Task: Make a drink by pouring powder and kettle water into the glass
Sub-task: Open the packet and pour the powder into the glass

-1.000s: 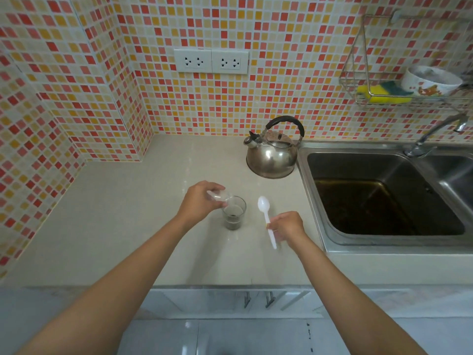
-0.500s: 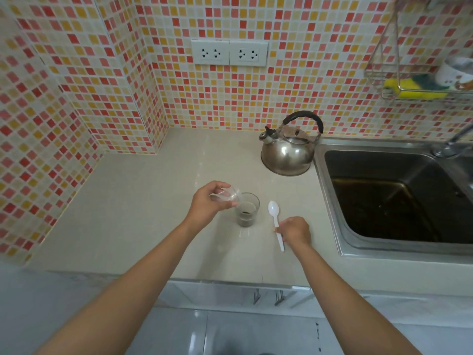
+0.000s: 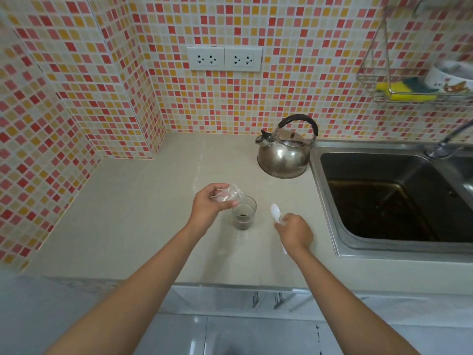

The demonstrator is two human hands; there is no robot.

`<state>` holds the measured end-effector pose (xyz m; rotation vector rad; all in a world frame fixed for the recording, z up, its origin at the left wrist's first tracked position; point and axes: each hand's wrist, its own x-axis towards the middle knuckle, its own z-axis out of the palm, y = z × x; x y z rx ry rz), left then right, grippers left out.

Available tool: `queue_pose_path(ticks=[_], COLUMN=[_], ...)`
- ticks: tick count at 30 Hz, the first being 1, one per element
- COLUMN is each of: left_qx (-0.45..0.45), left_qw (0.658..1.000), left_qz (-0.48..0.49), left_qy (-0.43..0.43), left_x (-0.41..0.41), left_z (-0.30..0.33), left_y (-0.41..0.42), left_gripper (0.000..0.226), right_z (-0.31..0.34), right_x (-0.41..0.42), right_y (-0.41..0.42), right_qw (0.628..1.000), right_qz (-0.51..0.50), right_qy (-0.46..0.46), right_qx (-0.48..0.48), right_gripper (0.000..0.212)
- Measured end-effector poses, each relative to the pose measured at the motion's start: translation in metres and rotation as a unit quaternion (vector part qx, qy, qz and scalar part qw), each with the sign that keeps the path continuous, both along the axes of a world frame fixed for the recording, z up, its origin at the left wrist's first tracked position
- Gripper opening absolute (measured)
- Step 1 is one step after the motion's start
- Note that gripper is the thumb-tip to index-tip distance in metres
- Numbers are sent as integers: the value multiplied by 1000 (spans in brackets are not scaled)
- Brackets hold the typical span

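Note:
A small clear glass with dark powder at its bottom stands on the beige counter. My left hand grips a small clear plastic cup, tipped on its side over the glass's left rim. My right hand rests on the counter to the right of the glass, its fingers closed around the handle of a white plastic spoon whose bowl points away from me. A steel kettle with a black handle stands behind, beside the sink.
A steel sink with dark water lies to the right, its tap at the back. A wire rack with a yellow sponge and a bowl hangs on the tiled wall. Two sockets sit above the counter.
The camera has shifted left and down, so everything sits further right in view. Both hands keep their holds; the tipped cup stays over the glass.

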<state>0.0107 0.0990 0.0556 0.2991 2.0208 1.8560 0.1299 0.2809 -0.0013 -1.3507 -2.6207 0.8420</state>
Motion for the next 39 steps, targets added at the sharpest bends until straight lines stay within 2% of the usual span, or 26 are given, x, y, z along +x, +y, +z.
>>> queue_pose_path(ticks=[2, 5, 6, 9, 11, 14, 18, 21, 30, 35, 39], left_qx=[6, 19, 24, 41, 44, 39, -30, -67, -141, -226, -221], left_qw=[1000, 999, 999, 999, 999, 999, 996, 989, 967, 934, 930], left_qz=[13, 24, 25, 24, 23, -8, -58, -91, -129, -145, -115], left_qy=[9, 21, 20, 13, 18, 32, 66, 99, 168, 235, 270], left_x=[3, 6, 8, 10, 10, 6, 0, -4, -2, 0, 4], left_z=[2, 5, 7, 12, 15, 20, 28, 32, 39, 46, 48], left_y=[2, 7, 9, 11, 10, 5, 1, 2, 7, 17, 15], left_gripper=[46, 45, 45, 46, 43, 20, 13, 6, 8, 12, 12], right_z=[16, 54, 66, 88, 92, 95, 101, 107, 114, 115, 115], right_x=[-6, -27, -33, -46, -48, -48, -46, -45, -40, -38, -39], right_y=[-10, -26, -31, -39, -39, -34, -30, -29, -25, -27, -28], right_qw=[992, 954, 940, 908, 909, 928, 940, 934, 930, 931, 935], right_qz=[6, 55, 72, 101, 106, 132, 245, 316, 341, 337, 321], right_qy=[124, 245, 260, 298, 301, 273, 213, 166, 138, 138, 149], right_qx=[-13, -164, -208, -276, -270, -216, -99, -25, 0, 15, 5], right_gripper=[31, 43, 41, 12, 7, 8, 6, 9, 11, 12, 12])
